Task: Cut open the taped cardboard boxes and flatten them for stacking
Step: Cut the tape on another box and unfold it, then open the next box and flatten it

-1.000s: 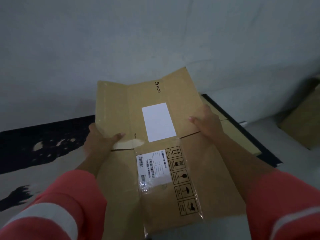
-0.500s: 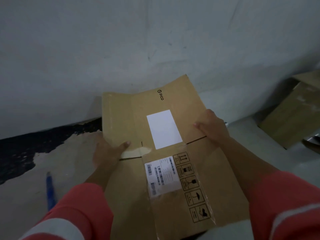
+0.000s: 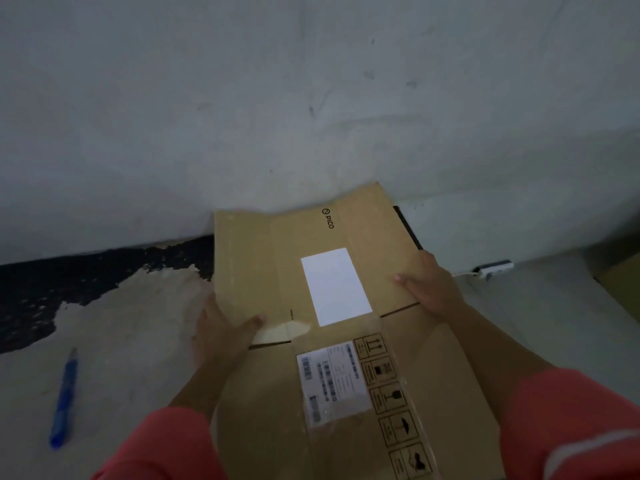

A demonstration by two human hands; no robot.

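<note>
Closest to us, two coral sleeves (image 3: pixel 166 445) are coming in from the bottom, and the flattened cardboard box (image 3: pixel 433 375) is being held up off the floor between both arms. A printed shipping label (image 3: pixel 332 382) is sitting on its near panel, back toward the wrists, with a strip of handling symbols (image 3: pixel 391 403) running just beside it on the right-hand side. The left hand (image 3: pixel 221 336) is clamping the box's left edge, thumb lying on top by the fold and fingers tucked out of sight underneath. The right hand (image 3: pixel 431 287) is gripping the opposite edge the same way, thumb pressing down on the upper face. Between the two thumbs a blank white label (image 3: pixel 334 285) is showing on the far flap, and past the fingertips a small logo (image 3: pixel 328 218) is facing up near the flap's end. Out to the left of the left hand, well apart from it, a blue tool (image 3: pixel 64 400) is lying on the pale floor (image 3: pixel 131 341); whether it's a pen or a cutter I cannot tell. Beyond that hand a dark patch (image 3: pixel 69 282) is spreading along the foot of the grey wall (image 3: pixel 311 98). Past the right hand, another cardboard box (image 3: pixel 620 282) is peeking in at the edge.
</note>
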